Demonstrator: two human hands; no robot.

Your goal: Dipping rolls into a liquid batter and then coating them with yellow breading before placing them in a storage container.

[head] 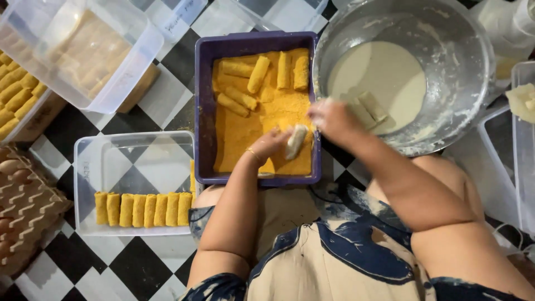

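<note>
- Head view shows a pale, batter-wet roll (pixel 296 141) lying on orange crumbs at the near right corner of a purple tray (pixel 202 111).
- Our left hand (pixel 271 142) has its grip curled against the roll's left side, touching it; a thin bangle sits on that wrist.
- Our right hand (pixel 332 118), smeared with batter, hangs over the tray's right rim just above the roll; whether its grip is spread or pressed together, we cannot tell.
- Seven crumbed rolls (pixel 245 83) lie farther back in the tray, some upright, some slanted.
- Just right of the tray stands a metal bowl (pixel 468 61) holding pale batter, with two uncoated rolls (pixel 368 108) lying in it.
- Left of the tray, a clear tub (pixel 106 161) holds a row of crumbed rolls (pixel 142 209) along its near edge.
- A second clear tub (pixel 120 67) sits tilted at the upper left, resting over a box of crumbed rolls (pixel 16 95).
- An egg carton (pixel 28 206) lies at the far left.
- More clear tubs (pixel 521 156) stand at the right edge.
- Everything rests on a black-and-white chequered floor (pixel 134 267); our patterned garment fills the bottom.
</note>
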